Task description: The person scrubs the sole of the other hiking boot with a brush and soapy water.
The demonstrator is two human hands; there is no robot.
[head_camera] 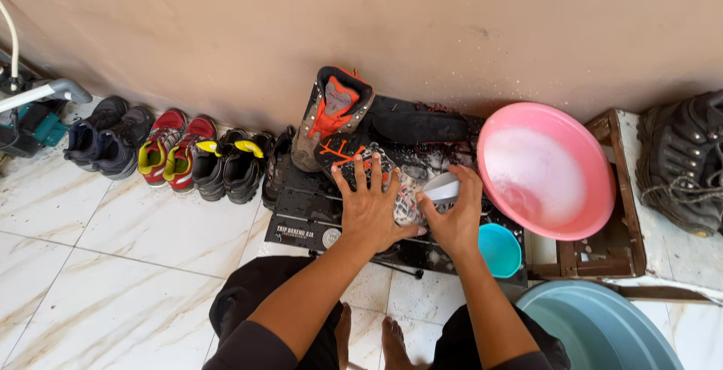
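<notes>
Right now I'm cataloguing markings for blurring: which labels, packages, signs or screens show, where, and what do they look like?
Printed label: front edge of the black low table, near the left hand; white lettering in a short strip.
Round badge: right beside that lettering; small, pale disc.
No packages, signs or screens show.

Counted at 9 o'clock: three shoe pairs, namely one navy pair (102, 138), one red-and-yellow pair (172, 151) and one black-and-yellow pair (230, 163). Counted at 12 o'clock: one brown-and-orange boot (331, 110), one soapy shoe (348, 155), one white brush (443, 187). Counted at 3 o'clock: one pink basin (546, 170), one grey-blue basin (595, 328), one teal cup (498, 249).
</notes>
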